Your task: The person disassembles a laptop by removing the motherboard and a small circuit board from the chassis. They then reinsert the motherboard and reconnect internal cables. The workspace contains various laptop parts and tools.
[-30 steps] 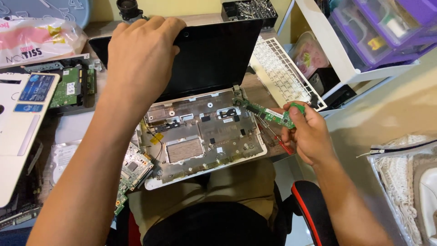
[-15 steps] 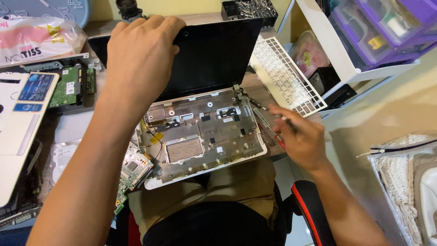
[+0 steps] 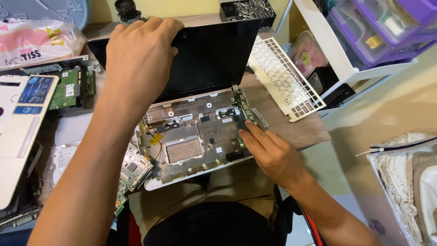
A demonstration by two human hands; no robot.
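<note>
A stripped white laptop base (image 3: 191, 136) lies on the wooden desk edge, its dark screen lid (image 3: 209, 59) standing up behind it. My left hand (image 3: 136, 54) grips the lid's top edge. My right hand (image 3: 273, 155) rests at the base's right side. Its fingertips press a narrow green circuit board (image 3: 248, 111) that lies along the base's right edge. I cannot see how the fingers under the hand sit on the board.
A white keyboard frame (image 3: 284, 77) lies right of the laptop. A loose green board (image 3: 132, 171) sits at the base's lower left, and a drive with a green board (image 3: 68, 89) and a white cover (image 3: 18, 132) farther left. A purple drawer unit (image 3: 378, 27) stands at the top right, a screw box (image 3: 248, 9) behind the lid.
My right hand carried the narrow green board from the air on the right down onto the base's right edge. The left hand stayed on the lid.
</note>
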